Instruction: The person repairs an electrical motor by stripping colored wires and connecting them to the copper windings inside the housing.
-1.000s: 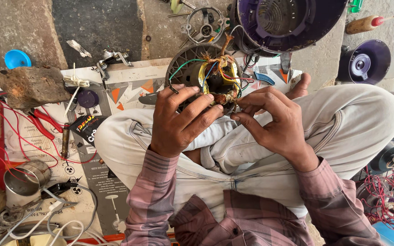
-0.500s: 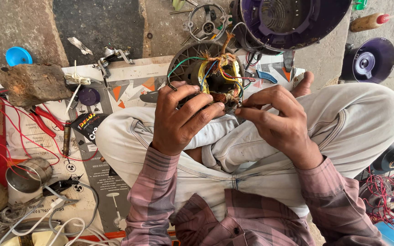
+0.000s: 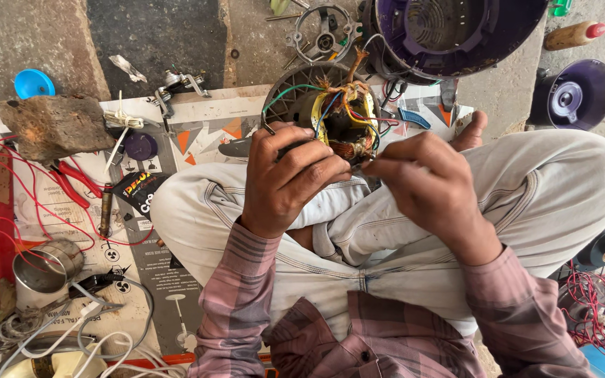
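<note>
While the person sat cross-legged on a flattened cardboard sheet [image 3: 197, 133], the largest thing in view was the purple fan housing [image 3: 449, 31] at 1 o'clock, lying on the concrete with its opening up. Below it, near the centre and toward 12 o'clock, the electric motor [image 3: 330, 112] rested at the knees, with its round grille behind and its yellow, green, blue and red wires standing up. At 9 o'clock lay a rough brown stone [image 3: 54, 126], and at 2 o'clock a dark purple disc [image 3: 572, 94].

The left hand [image 3: 292, 178] was clenched around the near edge of the motor body, with the fingers curled over it. The right hand [image 3: 432, 189] had its fingers pinched on something thin at the copper winding; whether it was a wire end or a small tool, the picture did not show clearly.

Compared with one second earlier, the right hand had closed in toward the left hand, so that the fingertips nearly met at the winding, and the motor stayed in the same place. It seemed that the work had passed from holding the motor to fine handling of one wire.

Smaller things were red-handled pliers [image 3: 71, 182] at 9 o'clock and a steel cup [image 3: 43, 269] at 8 o'clock.
</note>
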